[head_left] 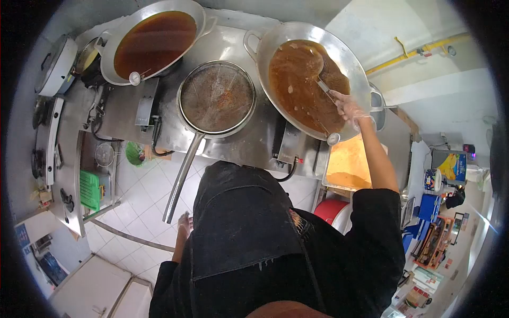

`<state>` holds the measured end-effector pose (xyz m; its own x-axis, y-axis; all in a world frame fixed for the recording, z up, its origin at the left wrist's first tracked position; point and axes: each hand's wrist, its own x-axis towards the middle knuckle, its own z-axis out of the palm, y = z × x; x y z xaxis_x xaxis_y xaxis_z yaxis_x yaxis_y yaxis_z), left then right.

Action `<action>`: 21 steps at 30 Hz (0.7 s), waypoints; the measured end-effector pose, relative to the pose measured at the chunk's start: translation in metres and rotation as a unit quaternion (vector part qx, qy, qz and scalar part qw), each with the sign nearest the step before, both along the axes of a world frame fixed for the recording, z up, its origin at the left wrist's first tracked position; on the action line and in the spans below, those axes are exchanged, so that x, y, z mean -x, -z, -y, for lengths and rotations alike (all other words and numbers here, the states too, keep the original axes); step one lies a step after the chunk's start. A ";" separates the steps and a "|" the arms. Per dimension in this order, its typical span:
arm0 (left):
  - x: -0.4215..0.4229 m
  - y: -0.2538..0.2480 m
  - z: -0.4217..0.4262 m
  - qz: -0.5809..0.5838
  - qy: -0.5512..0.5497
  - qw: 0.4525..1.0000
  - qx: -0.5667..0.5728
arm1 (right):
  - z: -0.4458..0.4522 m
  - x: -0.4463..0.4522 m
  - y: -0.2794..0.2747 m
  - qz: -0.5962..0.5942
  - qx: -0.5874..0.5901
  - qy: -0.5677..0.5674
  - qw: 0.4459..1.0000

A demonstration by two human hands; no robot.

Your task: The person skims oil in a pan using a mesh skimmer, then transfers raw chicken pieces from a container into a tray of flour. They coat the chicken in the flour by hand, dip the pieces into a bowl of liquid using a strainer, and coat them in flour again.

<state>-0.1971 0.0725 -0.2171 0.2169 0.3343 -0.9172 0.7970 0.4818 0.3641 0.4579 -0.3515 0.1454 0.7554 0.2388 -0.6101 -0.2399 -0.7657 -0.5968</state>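
My right hand (pixel 350 108), in a clear plastic glove, is closed around the handle of a ladle (pixel 323 86). The ladle's round head sits in the brown oil (pixel 297 98) of the right wok (pixel 344 55). A thermometer (pixel 333 139) rests at the near rim of this wok, below my hand. My left hand (pixel 184 225), also gloved, hangs low beside my black apron (pixel 244 233). Its fingers look loosely apart with nothing in them, though the apron partly covers it. Nearest to it is the long handle of a round mesh strainer (pixel 217 98), which lies over a pot between the woks.
Another wok (pixel 199 26) of dark oil stands at the upper left, with a thermometer (pixel 135 78) on its rim. A tray of orange crumbs (pixel 347 164) lies under my right forearm. Below is a red container (pixel 330 210). A green basket (pixel 89 190) is on the left.
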 end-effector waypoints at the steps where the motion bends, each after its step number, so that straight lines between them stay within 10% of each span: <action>1: 0.002 0.000 0.002 0.001 -0.001 1.000 -0.001 | -0.005 0.004 -0.001 0.008 -0.006 -0.006 1.000; 11: 0.015 0.016 -0.009 0.008 -0.013 1.000 -0.012 | -0.046 0.059 -0.020 -0.126 -0.213 0.085 0.965; 21: 0.035 0.066 -0.044 0.021 -0.025 0.999 0.030 | -0.090 0.162 -0.062 0.200 -0.069 -0.105 0.972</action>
<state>-0.2318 0.1161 -0.2826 0.2400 0.2901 -0.9264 0.7561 0.5427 0.3658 0.2956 -0.2617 0.2074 0.8514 0.4720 -0.2287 0.1855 -0.6790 -0.7103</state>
